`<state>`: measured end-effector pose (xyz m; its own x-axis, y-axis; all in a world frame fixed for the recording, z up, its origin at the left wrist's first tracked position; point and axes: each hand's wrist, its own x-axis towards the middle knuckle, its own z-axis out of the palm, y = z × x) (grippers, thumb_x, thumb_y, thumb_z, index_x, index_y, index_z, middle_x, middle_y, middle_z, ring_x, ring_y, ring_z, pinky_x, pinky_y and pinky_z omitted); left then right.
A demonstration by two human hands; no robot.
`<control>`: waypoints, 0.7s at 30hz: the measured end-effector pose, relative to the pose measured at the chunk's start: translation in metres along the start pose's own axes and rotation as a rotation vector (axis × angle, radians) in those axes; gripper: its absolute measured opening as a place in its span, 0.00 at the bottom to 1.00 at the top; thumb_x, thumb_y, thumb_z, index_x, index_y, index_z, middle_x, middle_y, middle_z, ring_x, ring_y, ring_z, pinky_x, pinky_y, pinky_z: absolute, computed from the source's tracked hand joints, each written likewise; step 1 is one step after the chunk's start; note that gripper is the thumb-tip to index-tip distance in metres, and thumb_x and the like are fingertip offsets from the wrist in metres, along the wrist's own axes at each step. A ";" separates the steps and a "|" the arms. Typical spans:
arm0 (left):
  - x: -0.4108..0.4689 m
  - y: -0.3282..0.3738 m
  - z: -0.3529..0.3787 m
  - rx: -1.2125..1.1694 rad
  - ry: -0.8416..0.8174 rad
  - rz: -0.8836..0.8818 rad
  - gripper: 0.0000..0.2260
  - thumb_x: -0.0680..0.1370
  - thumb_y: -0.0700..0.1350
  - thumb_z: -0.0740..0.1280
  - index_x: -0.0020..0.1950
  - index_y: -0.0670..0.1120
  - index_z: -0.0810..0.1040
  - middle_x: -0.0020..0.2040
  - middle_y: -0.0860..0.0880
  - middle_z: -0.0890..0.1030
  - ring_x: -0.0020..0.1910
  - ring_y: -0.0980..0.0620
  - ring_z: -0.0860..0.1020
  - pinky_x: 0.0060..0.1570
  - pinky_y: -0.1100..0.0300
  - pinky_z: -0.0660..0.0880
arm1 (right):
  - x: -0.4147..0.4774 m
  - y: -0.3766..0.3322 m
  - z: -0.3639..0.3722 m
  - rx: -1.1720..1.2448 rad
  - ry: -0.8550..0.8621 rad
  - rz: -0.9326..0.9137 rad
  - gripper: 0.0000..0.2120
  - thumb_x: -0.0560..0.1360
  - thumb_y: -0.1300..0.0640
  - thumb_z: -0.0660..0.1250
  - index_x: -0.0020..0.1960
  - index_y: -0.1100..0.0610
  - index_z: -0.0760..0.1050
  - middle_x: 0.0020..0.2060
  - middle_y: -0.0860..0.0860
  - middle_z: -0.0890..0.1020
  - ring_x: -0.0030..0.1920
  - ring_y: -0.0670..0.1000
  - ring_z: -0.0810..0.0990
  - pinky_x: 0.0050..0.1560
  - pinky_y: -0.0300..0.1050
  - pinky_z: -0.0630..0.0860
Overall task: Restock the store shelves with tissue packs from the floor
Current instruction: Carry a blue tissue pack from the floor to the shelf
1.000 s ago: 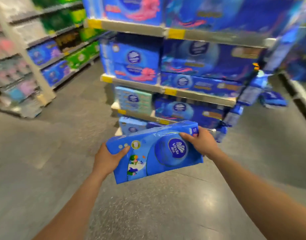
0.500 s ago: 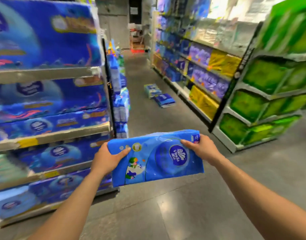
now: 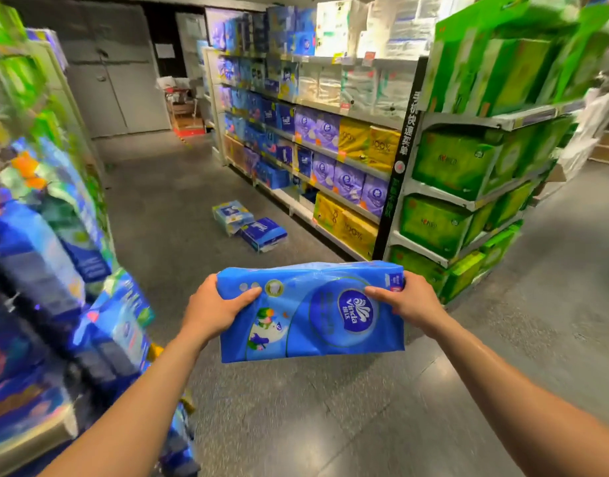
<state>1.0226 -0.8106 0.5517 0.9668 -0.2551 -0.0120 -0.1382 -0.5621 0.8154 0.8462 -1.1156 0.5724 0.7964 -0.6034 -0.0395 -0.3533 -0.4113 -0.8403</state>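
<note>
- Blue tissue pack (image 3: 317, 313) held out in front at mid-frame, above the grey floor (image 3: 365, 407), long side roughly level.
- Left hand (image 3: 215, 309) clamped on the pack's left end — thumb across the printed face, fingers hidden behind.
- Right hand (image 3: 408, 301) clamped on the upper right corner, thumb pointing in toward the round logo.
- Two more packs on the floor further down the aisle: a pale blue one (image 3: 231, 215) and a dark blue one (image 3: 264, 234), touching, just off the foot of the right-hand shelving (image 3: 330, 105).
- That shelving carries blue, purple, yellow and white packs; its near end rack (image 3: 468, 201) holds green ones.
- Left-side shelves (image 3: 38, 270) blurred — blue packs, little else readable.
</note>
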 end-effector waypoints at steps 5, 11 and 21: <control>0.140 0.061 0.029 0.032 -0.047 0.074 0.25 0.66 0.65 0.77 0.54 0.52 0.76 0.48 0.55 0.80 0.48 0.50 0.79 0.41 0.54 0.74 | 0.125 -0.013 -0.013 0.035 0.104 0.026 0.18 0.67 0.44 0.80 0.53 0.51 0.82 0.45 0.46 0.87 0.43 0.47 0.86 0.43 0.48 0.83; 0.309 0.101 0.081 0.085 -0.067 0.125 0.27 0.66 0.68 0.75 0.57 0.52 0.78 0.52 0.53 0.82 0.48 0.50 0.80 0.37 0.59 0.71 | 0.296 -0.010 -0.018 0.034 0.119 0.029 0.21 0.65 0.39 0.80 0.53 0.50 0.83 0.44 0.44 0.87 0.45 0.46 0.86 0.47 0.51 0.84; 0.571 0.145 0.128 0.052 0.100 0.019 0.27 0.67 0.68 0.75 0.56 0.51 0.77 0.53 0.51 0.82 0.50 0.46 0.80 0.44 0.52 0.74 | 0.621 -0.075 -0.001 0.011 -0.027 -0.094 0.18 0.70 0.42 0.78 0.54 0.50 0.81 0.38 0.40 0.83 0.33 0.38 0.79 0.30 0.35 0.69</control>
<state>1.5274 -1.1387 0.5887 0.9801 -0.1880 0.0633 -0.1655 -0.5989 0.7835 1.3665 -1.4602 0.6111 0.8387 -0.5440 0.0258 -0.2709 -0.4579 -0.8467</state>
